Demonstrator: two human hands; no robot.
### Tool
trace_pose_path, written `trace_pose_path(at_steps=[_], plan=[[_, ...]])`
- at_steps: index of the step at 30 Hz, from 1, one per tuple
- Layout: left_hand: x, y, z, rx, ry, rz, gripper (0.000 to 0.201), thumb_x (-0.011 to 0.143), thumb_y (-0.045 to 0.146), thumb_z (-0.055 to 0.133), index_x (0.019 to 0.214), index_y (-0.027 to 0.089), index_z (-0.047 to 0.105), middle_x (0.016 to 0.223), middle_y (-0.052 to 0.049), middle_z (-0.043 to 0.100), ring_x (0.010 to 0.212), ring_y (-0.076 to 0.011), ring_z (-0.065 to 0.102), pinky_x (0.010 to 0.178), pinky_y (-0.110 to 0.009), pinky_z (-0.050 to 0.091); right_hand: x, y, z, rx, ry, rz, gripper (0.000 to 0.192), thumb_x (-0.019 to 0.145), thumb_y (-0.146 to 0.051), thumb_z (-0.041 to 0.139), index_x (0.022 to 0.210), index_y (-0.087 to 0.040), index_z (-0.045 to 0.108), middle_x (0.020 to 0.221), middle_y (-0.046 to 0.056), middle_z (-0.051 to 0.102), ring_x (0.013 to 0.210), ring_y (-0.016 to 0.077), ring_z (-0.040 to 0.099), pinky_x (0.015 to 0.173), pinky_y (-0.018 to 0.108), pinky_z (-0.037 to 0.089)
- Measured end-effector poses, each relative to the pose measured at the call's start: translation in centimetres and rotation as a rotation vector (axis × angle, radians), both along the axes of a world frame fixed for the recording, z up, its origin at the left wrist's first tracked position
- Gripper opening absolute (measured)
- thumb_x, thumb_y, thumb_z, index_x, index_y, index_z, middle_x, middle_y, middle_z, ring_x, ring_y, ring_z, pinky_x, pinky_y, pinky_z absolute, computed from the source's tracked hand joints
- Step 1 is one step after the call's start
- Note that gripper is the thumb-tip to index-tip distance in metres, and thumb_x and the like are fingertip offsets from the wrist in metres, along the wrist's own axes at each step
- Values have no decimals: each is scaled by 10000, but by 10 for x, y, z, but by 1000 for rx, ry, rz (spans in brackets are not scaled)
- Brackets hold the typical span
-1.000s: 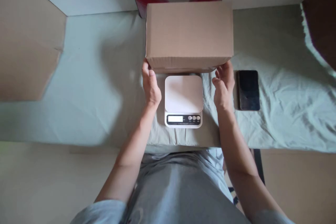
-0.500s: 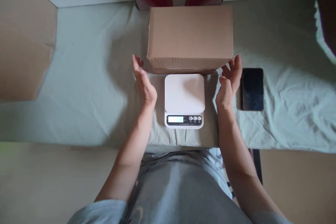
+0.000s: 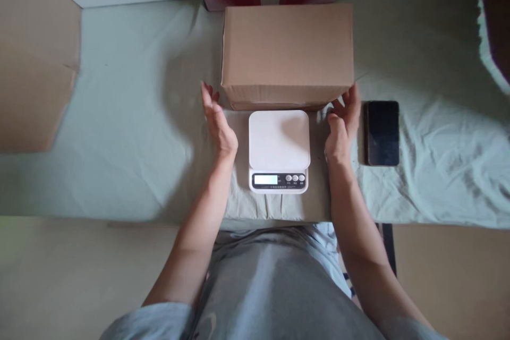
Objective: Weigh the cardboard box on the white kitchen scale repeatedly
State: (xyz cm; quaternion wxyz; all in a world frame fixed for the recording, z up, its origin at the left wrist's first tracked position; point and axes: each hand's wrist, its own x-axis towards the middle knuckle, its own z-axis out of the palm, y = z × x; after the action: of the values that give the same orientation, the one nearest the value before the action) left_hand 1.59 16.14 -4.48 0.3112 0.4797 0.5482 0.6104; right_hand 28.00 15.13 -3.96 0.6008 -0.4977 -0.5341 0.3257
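I noted both hands open and holding nothing. The left hand stood edge-up, fingers straight, just beside the near left corner of the cardboard box; contact unclear. The right hand was loosely spread, fingertips at the box's near right corner, apparently touching. The box sat closed on the pale green cloth, directly behind the white kitchen scale. A black phone lay just right of my right hand.
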Motion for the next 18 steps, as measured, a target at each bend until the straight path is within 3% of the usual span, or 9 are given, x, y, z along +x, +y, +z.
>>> trace_pose_path(at_steps=[6, 11, 14, 18], plan=[[4, 0, 2, 29, 91, -93, 702, 878, 709, 275, 1386, 256, 448, 1485, -59, 476, 1430, -209, 387, 1209, -366, 275, -5, -2, 6, -26, -78, 133, 558, 781, -514, 552, 1319, -385, 482, 1346, -11, 561, 1302, 268, 513, 1144, 506, 379], [4, -5, 6, 45, 74, -104, 695, 864, 723, 298, 1385, 286, 446, 1521, -29, 435, 1457, -211, 345, 1224, -366, 256, -6, -2, 12, 69, -30, 123, 647, 733, -609, 577, 1316, -346, 486, 1360, 12, 551, 1354, 287, 459, 1180, 512, 330], [7, -15, 26, 123, 41, -89, 680, 859, 730, 305, 1388, 326, 439, 1506, 7, 444, 1487, -217, 291, 1244, -378, 218, -9, -12, 30, 133, -21, 80, 666, 721, -636, 581, 1314, -349, 486, 1379, 10, 537, 1373, 275, 446, 1203, 494, 307], [12, -39, 66, 167, -2, -52, 684, 845, 759, 277, 1367, 356, 456, 1469, 29, 472, 1488, -231, 288, 1238, -407, 245, -13, -39, 59, 135, -41, 17, 630, 736, -605, 584, 1311, -365, 492, 1369, -8, 540, 1406, 264, 424, 1222, 505, 278]])
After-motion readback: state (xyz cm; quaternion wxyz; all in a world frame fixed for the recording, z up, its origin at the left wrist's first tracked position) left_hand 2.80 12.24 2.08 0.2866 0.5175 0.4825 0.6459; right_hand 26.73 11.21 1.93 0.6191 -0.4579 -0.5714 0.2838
